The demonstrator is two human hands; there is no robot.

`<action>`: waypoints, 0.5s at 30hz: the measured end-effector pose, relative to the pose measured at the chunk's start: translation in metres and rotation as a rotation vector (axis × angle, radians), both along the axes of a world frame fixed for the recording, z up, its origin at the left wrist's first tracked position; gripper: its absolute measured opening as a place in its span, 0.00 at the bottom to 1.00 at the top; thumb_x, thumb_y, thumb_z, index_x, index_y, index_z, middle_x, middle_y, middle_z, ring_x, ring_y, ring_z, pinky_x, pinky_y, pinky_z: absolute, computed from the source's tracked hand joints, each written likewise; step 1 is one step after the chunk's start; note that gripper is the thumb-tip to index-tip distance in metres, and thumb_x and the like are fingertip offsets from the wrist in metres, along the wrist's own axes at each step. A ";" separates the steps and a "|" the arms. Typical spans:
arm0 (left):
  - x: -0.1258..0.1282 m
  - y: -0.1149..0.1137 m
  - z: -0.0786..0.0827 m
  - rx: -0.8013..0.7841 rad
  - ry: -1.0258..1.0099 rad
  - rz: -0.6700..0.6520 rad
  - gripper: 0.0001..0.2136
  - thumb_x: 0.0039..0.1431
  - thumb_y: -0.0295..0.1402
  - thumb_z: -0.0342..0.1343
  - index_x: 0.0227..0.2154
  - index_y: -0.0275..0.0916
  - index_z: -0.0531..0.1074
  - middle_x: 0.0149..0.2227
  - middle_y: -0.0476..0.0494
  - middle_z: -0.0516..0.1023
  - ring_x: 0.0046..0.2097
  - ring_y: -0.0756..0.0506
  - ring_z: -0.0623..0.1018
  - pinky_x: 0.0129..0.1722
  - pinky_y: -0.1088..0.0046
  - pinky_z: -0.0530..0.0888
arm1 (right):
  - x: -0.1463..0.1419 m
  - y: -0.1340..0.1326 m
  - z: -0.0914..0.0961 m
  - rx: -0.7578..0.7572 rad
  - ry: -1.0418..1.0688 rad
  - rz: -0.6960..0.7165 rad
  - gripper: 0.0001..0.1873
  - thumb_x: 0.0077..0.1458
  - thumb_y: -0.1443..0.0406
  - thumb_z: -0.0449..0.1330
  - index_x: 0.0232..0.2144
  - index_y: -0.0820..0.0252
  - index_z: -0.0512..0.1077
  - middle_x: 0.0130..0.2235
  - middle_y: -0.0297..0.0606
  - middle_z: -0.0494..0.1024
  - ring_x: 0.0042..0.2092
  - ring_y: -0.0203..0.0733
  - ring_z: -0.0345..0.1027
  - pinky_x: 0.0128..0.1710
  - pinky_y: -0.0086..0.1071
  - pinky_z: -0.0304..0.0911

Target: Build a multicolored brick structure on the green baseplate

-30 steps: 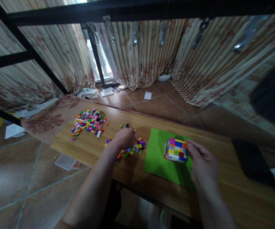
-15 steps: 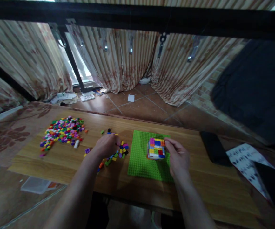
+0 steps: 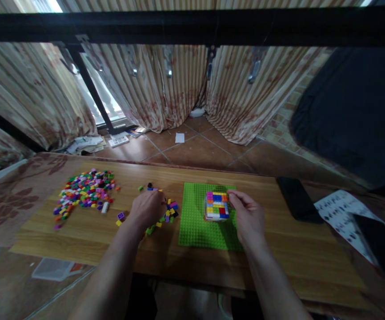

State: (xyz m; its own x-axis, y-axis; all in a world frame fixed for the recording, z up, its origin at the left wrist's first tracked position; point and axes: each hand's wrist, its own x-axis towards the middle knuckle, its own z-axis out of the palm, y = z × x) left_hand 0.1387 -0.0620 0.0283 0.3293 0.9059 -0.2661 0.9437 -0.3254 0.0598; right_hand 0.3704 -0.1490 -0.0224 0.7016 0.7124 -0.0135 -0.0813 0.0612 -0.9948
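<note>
Saw two bare forearms coming up from the near edge of the wooden counter (image 3: 295, 262). Found the left hand (image 3: 147, 209) palm-down, fingers curled over a small scatter of loose bricks (image 3: 168, 215); could not tell whether anything was pinched underneath. Found the right hand (image 3: 248, 218) over the right side of a green baseplate (image 3: 194, 229), thumb and forefinger closed on the far right corner of a multicoloured brick cube (image 3: 216, 206). Placed that cube upright on the baseplate, toward its far right part, a little right of the scatter. Noted a clear plastic lid (image 3: 54, 269) on the floor below the counter's near left edge. Farther left on the counter, spotted a big pile of mixed bricks (image 3: 84, 191), well apart from both hands, beside a flowered cloth (image 3: 9, 204). To the right, made out a black phone (image 3: 297, 204) lying flat and a printed sheet (image 3: 337, 213) just right of it. Past the counter, saw brown floor tiles (image 3: 199, 153), scattered papers (image 3: 86, 143), striped curtains (image 3: 166, 89) and a black bar (image 3: 192, 26) across the top.
</note>
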 end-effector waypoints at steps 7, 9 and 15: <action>-0.006 0.007 -0.003 0.053 -0.102 0.046 0.08 0.52 0.31 0.53 0.32 0.39 0.77 0.34 0.40 0.81 0.38 0.43 0.78 0.33 0.73 0.67 | 0.002 -0.001 -0.003 -0.001 -0.039 0.012 0.14 0.46 0.56 0.66 0.33 0.58 0.80 0.34 0.37 0.82 0.36 0.40 0.73 0.39 0.36 0.67; -0.009 0.010 -0.003 0.050 -0.121 0.056 0.08 0.51 0.31 0.53 0.31 0.39 0.77 0.33 0.41 0.81 0.36 0.44 0.78 0.32 0.73 0.66 | 0.002 -0.001 -0.004 -0.002 -0.042 0.010 0.14 0.46 0.55 0.66 0.33 0.58 0.80 0.35 0.37 0.82 0.36 0.40 0.73 0.40 0.36 0.67; -0.018 0.018 -0.001 -0.017 -0.326 0.109 0.09 0.50 0.31 0.53 0.29 0.37 0.78 0.29 0.44 0.81 0.31 0.47 0.76 0.29 0.75 0.65 | 0.002 -0.001 -0.003 -0.002 -0.058 0.007 0.14 0.46 0.55 0.66 0.33 0.58 0.80 0.35 0.37 0.82 0.37 0.40 0.73 0.40 0.36 0.67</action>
